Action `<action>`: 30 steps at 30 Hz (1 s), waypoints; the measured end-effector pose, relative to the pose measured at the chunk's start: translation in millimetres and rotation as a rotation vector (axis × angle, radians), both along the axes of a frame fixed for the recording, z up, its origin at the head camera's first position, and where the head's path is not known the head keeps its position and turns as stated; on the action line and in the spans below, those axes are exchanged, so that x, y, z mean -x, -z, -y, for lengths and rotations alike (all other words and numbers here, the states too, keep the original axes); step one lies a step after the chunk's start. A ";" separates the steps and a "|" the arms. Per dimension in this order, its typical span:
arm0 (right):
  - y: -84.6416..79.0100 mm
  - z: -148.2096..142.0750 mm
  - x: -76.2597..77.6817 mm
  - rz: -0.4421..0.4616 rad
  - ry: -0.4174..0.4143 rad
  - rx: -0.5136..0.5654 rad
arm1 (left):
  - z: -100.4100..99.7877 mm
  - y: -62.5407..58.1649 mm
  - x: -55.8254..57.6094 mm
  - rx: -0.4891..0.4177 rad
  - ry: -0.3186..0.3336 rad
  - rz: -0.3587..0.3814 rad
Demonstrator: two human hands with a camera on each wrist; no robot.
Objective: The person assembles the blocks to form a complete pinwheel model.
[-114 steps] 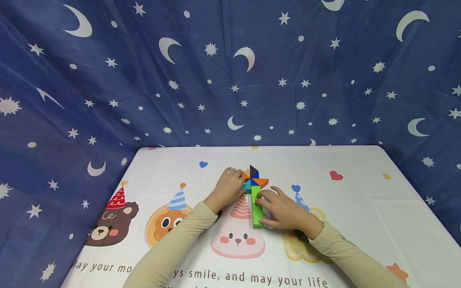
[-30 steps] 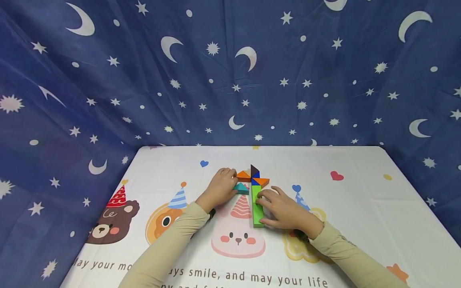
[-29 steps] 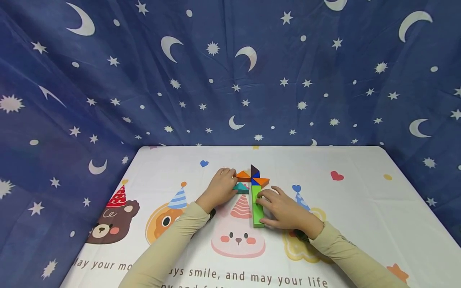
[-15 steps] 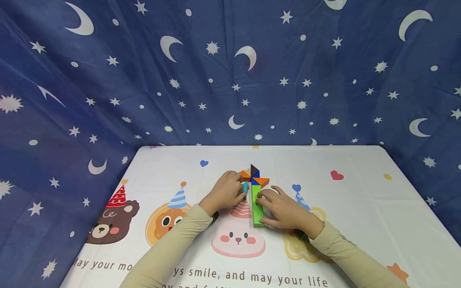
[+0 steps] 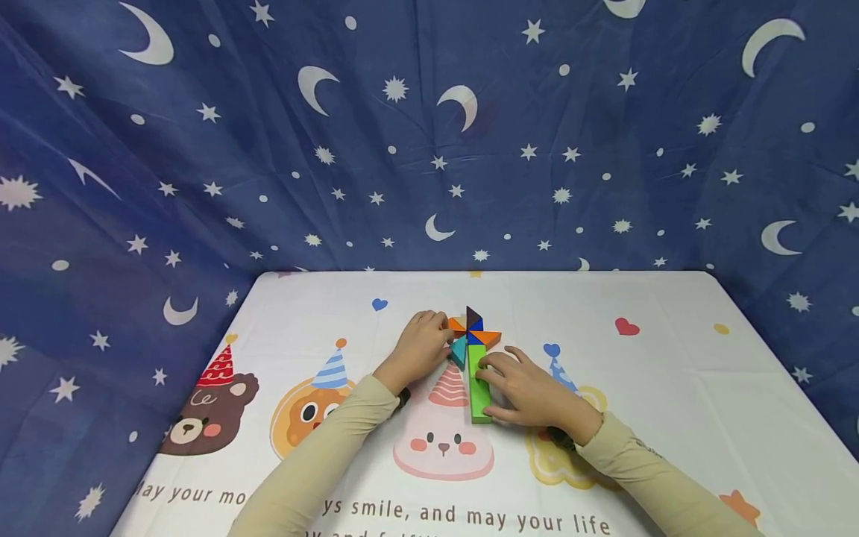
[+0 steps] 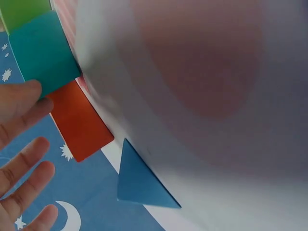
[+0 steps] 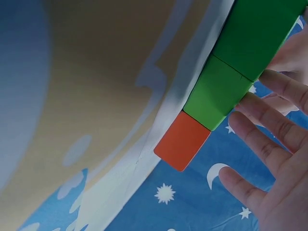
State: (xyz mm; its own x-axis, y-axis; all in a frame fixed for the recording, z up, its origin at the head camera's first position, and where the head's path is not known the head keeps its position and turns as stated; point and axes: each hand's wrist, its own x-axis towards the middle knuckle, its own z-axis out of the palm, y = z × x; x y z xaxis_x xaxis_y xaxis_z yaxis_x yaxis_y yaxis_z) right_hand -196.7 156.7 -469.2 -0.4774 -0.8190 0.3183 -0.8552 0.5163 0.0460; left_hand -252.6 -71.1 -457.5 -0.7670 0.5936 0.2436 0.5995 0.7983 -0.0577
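Triangular blocks form a pinwheel in the head view: a dark brown triangle (image 5: 473,317), small blue triangles (image 5: 475,326) and an orange triangle (image 5: 488,339) on the right. Another orange triangle (image 5: 458,326) lies on the left, partly behind my left hand (image 5: 414,347). That hand pinches the teal triangular block (image 5: 458,351) at its outer end with thumb and forefinger; the block's tip points toward the pinwheel's centre. Below stand two green rectangular blocks (image 5: 479,403) end to end in a column. My right hand (image 5: 526,391) rests against their right side with fingers spread, fingertips touching the edge.
A white tablecloth (image 5: 671,388) with printed animals and lettering covers the table. Behind it hangs a dark blue curtain (image 5: 376,134) with moons and stars. Beyond the left hand, a blue-looking triangle (image 6: 144,180) shows in the left wrist view.
The left hand moved right, and the teal block turned and shifted right, up toward the pinwheel's centre. The left orange triangle also sits nearer the centre than a second ago. The right hand stayed still.
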 end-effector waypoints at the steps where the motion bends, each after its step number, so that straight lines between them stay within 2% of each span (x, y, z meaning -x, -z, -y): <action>1: 0.6 -0.1 0.4 -0.003 -0.003 0.002 | -0.7 0.4 0.5 0.006 0.003 0.003; 9: 1.3 -0.4 0.6 -0.004 -0.007 0.004 | -4.4 4.0 2.7 0.026 -0.010 0.001; 20: 2.0 -0.8 1.0 0.009 0.007 -0.008 | -3.0 3.0 4.2 -0.005 -0.023 -0.009; 25: 0.2 0.4 0.7 0.023 0.016 -0.021 | 15.5 -0.9 9.4 -0.060 -0.035 0.011; 30: -0.6 0.2 0.1 0.040 0.017 -0.027 | 43.8 -8.3 12.5 -0.084 -0.104 0.123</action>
